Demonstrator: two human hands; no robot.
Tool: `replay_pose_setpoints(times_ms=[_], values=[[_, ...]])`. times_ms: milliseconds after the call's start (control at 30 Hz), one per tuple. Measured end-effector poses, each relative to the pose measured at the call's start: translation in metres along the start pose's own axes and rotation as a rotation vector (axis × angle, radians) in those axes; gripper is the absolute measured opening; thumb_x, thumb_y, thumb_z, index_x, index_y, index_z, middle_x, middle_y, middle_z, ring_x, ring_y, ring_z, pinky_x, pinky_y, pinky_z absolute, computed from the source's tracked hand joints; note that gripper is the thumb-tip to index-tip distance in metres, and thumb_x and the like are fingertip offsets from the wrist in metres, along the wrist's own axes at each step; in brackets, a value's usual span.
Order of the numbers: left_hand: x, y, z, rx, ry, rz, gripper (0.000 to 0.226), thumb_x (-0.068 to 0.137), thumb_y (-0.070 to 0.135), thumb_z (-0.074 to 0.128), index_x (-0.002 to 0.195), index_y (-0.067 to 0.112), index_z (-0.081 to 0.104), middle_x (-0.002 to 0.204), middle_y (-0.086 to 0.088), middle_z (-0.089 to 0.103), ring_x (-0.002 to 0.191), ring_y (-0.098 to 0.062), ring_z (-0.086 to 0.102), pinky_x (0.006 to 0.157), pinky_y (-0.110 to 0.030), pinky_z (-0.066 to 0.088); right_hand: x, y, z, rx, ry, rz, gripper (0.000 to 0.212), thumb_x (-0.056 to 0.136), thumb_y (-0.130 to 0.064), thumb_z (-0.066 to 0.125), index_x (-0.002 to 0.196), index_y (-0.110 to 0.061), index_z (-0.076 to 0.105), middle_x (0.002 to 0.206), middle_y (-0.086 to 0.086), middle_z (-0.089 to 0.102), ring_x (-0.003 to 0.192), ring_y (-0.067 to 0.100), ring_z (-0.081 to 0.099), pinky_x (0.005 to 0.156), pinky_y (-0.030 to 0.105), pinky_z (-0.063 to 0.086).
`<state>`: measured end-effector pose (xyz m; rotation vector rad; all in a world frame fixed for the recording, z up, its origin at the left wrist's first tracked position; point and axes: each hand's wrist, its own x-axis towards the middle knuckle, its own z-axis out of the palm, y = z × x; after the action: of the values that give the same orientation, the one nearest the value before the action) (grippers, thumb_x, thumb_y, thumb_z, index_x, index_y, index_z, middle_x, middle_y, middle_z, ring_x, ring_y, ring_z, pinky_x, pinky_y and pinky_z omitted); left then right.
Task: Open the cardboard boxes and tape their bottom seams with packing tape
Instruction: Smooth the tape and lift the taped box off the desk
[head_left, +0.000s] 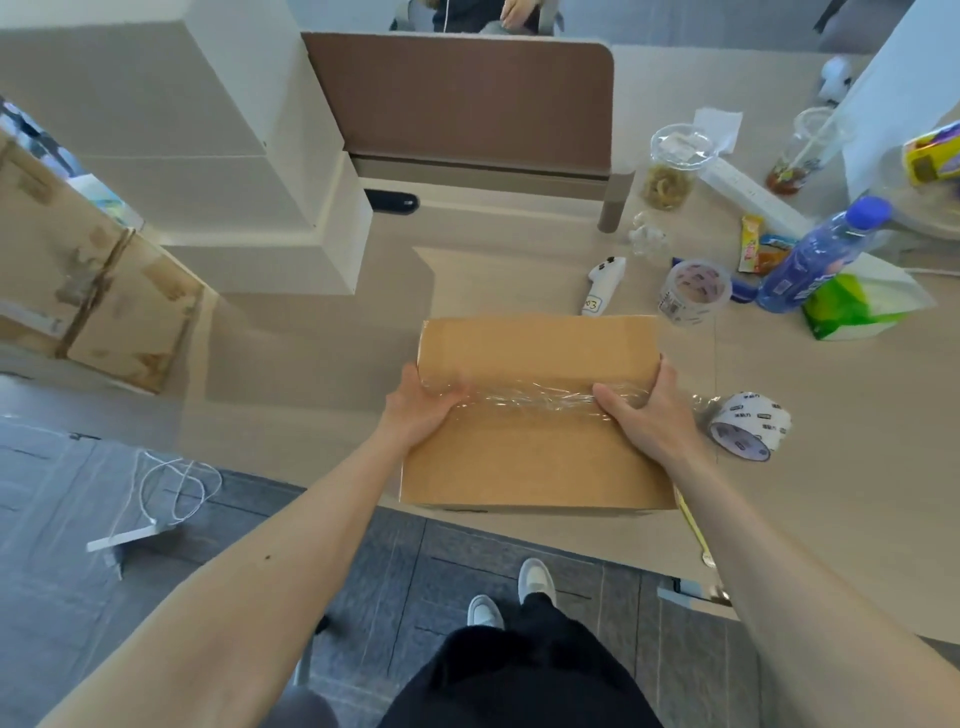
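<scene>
Beige bench (831, 519) carries a light, stiff brown cardboard box (535, 457); both hands (423, 410) (641, 410) press flat, open, at 9 and 3 o'clock.

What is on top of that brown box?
Clear tape runs across the box, with the left hand and right hand pressing its ends. The seam beneath is mostly covered.

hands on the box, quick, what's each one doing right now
Left hand: open, pressing the clear tape down at the left edge of the cardboard box.
Right hand: open, flat on the tape at the right edge; holding nothing.
</scene>
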<state>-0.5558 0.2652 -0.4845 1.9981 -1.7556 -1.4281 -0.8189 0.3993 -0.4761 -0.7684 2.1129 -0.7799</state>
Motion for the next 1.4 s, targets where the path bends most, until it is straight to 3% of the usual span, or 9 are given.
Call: replay_pose_setpoints(times_ms=[233, 333, 500, 667, 800, 967, 1100, 1267, 1400], values=[[-0.007, -0.016, -0.013, -0.065, 0.110, -0.038, 0.078, 0.076, 0.066, 0.072, 0.133, 0.023, 0.042, 0.111, 0.005, 0.057, 0.115, -0.025, 0.057, 0.097, -0.038, 0.048, 0.019, -0.018, 0.016, -0.112, -0.039, -0.045, 0.098, 0.082, -0.061, 0.065, 0.154, -0.021, 0.011, 0.139, 0.006, 0.053, 0.124, 0.032, 0.052, 0.096, 0.040, 0.042], [-0.010, -0.034, -0.035, -0.148, 0.153, -0.056, 0.075, 0.075, 0.067, 0.073, 0.131, 0.027, 0.041, 0.112, 0.006, 0.059, 0.111, -0.024, 0.060, 0.093, -0.038, 0.051, 0.021, -0.040, 0.036, -0.115, -0.057, -0.117, 0.081, 0.084, -0.053, 0.068, 0.145, -0.020, 0.027, 0.119, 0.000, 0.057, 0.116, 0.030, 0.056, 0.084, 0.034, 0.041], [-0.024, -0.066, -0.096, -0.231, 0.280, -0.075, 0.081, 0.075, 0.066, 0.072, 0.140, 0.030, 0.039, 0.118, 0.005, 0.060, 0.104, -0.021, 0.060, 0.091, -0.039, 0.052, 0.014, -0.094, 0.085, -0.134, -0.136, -0.254, 0.087, 0.080, -0.060, 0.067, 0.145, -0.018, 0.027, 0.130, 0.003, 0.058, 0.117, 0.030, 0.056, 0.095, 0.042, 0.046], [-0.040, -0.119, -0.172, -0.242, 0.416, -0.123, 0.087, 0.072, 0.072, 0.071, 0.141, 0.030, 0.038, 0.117, 0.006, 0.057, 0.105, -0.021, 0.058, 0.098, -0.044, 0.051, -0.010, -0.158, 0.159, -0.170, -0.211, -0.380, 0.093, 0.084, -0.057, 0.066, 0.153, -0.019, 0.017, 0.139, 0.006, 0.053, 0.123, 0.032, 0.052, 0.098, 0.040, 0.041], [-0.060, -0.176, -0.244, -0.289, 0.506, -0.167, 0.096, 0.064, 0.079, 0.070, 0.140, 0.031, 0.038, 0.121, 0.006, 0.060, 0.110, -0.022, 0.060, 0.100, -0.045, 0.049, -0.043, -0.213, 0.234, -0.148, -0.306, -0.484, 0.070, 0.084, -0.052, 0.069, 0.138, -0.025, 0.033, 0.125, -0.003, 0.058, 0.111, 0.025, 0.058, 0.088, 0.036, 0.044], [-0.089, -0.250, -0.327, -0.334, 0.625, -0.214, 0.090, 0.067, 0.076, 0.072, 0.138, 0.028, 0.044, 0.114, 0.008, 0.063, 0.107, -0.021, 0.063, 0.099, -0.041, 0.050, -0.088, -0.270, 0.336, -0.077, -0.454, -0.609, 0.061, 0.086, -0.040, 0.071, 0.135, -0.023, 0.037, 0.121, -0.008, 0.053, 0.110, 0.015, 0.055, 0.091, 0.030, 0.039], [-0.112, -0.308, -0.376, -0.348, 0.734, -0.244, 0.071, 0.079, 0.060, 0.073, 0.135, 0.025, 0.046, 0.106, 0.005, 0.063, 0.102, -0.019, 0.062, 0.091, -0.033, 0.049, -0.122, -0.305, 0.413, -0.146, -0.523, -0.693, 0.072, 0.084, -0.049, 0.070, 0.141, -0.024, 0.034, 0.127, -0.006, 0.054, 0.110, 0.014, 0.054, 0.095, 0.034, 0.042], [-0.141, -0.370, -0.422, -0.369, 0.851, -0.333, 0.075, 0.081, 0.058, 0.072, 0.141, 0.024, 0.044, 0.118, 0.000, 0.062, 0.111, -0.023, 0.059, 0.096, -0.034, 0.044, -0.162, -0.339, 0.499, -0.223, -0.638, -0.739, 0.090, 0.081, -0.061, 0.066, 0.148, -0.021, 0.022, 0.131, -0.001, 0.056, 0.117, 0.027, 0.058, 0.098, 0.044, 0.047], [-0.151, -0.413, -0.453, -0.395, 0.904, -0.420, 0.078, 0.078, 0.063, 0.072, 0.141, 0.024, 0.044, 0.129, -0.006, 0.062, 0.118, -0.029, 0.059, 0.100, -0.038, 0.046, -0.182, -0.364, 0.558, -0.279, -0.693, -0.813, 0.097, 0.082, -0.065, 0.061, 0.152, -0.016, 0.017, 0.146, 0.008, 0.047, 0.128, 0.031, 0.051, 0.101, 0.042, 0.045]])
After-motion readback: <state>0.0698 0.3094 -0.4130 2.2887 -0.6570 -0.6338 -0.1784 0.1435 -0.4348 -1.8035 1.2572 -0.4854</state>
